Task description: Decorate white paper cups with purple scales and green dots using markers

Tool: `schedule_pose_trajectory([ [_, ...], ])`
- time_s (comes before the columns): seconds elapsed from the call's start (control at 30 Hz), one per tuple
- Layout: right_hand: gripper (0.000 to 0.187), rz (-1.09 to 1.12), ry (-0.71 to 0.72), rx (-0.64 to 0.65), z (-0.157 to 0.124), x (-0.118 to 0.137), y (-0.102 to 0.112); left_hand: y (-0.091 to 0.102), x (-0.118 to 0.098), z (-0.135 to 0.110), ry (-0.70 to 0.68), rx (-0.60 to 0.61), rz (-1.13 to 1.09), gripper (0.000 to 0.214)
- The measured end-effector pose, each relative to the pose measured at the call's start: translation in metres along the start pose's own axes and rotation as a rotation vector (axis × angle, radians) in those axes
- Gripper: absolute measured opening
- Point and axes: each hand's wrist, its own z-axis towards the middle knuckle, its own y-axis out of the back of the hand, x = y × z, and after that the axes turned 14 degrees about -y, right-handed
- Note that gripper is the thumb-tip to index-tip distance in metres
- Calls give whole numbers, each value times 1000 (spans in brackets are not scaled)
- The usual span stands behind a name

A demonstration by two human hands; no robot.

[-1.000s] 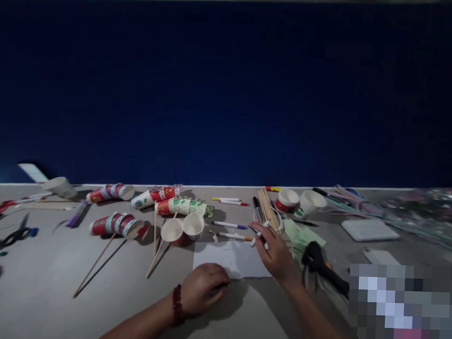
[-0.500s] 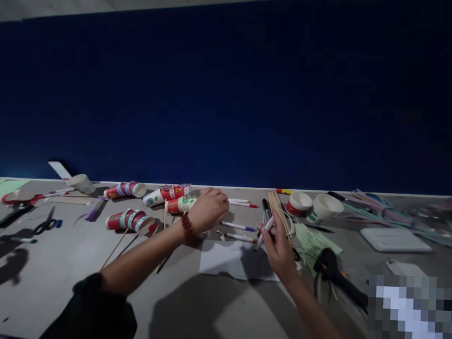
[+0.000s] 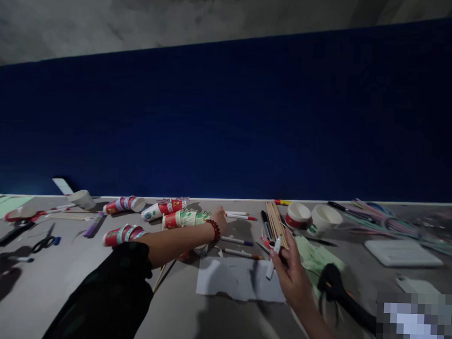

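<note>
My left hand (image 3: 220,217) stretches out over the table from a black sleeve, a red bead bracelet (image 3: 213,230) on its wrist. Its fingertips are next to two markers (image 3: 239,215) near the blue wall; its fingers are too foreshortened to read. My right hand (image 3: 291,273) is raised above a white sheet of paper (image 3: 240,284) and grips a white marker (image 3: 271,262) between its fingers. Two more markers (image 3: 238,241) lie between the hands. A bundle of wooden skewers (image 3: 276,222) lies just beyond my right hand.
Decorated red paper cup stacks (image 3: 125,204) lie to the left, some on sticks. Two open cups (image 3: 297,215) stand at the back right. A black glue gun (image 3: 336,291), green paper (image 3: 315,255), a white tray (image 3: 403,252), straws (image 3: 365,209) and scissors (image 3: 45,242) are also there.
My left hand left the paper's near edge and reached far forward to the markers by the wall. My right hand lifted a white marker off the table. The camera tilted up.
</note>
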Motion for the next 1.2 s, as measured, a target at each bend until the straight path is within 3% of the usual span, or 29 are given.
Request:
schedule_pose_trajectory([
  [0.17,69,-8,-34,-15,0,-2,-3,11,-3,3,-8,-133,-139,36],
  [0.27,67,-28,-39,55,-5,1,-2,32,-12,-1,-61,-181,-206,11],
  [0.37,66,51,-63,172,-15,12,-1,53,-29,-20,-112,-240,-286,11],
  [0.47,66,213,-135,287,-34,32,-2,59,-51,-53,-137,-325,-435,9],
  [0.53,64,278,-196,346,-47,47,-4,53,-63,-78,-116,-473,-1016,19],
  [0.6,66,319,-251,391,-59,59,-6,45,-70,-100,-9,-560,-1509,32],
  [0.73,70,306,-150,489,-67,73,-14,28,-73,-127,284,-795,-1956,34],
  [0.83,64,300,-129,522,-65,81,-21,21,-72,-133,346,-839,-2028,33],
  [1.2,63,261,-129,467,-55,89,-29,7,-82,-135,314,-815,-2007,32],
])
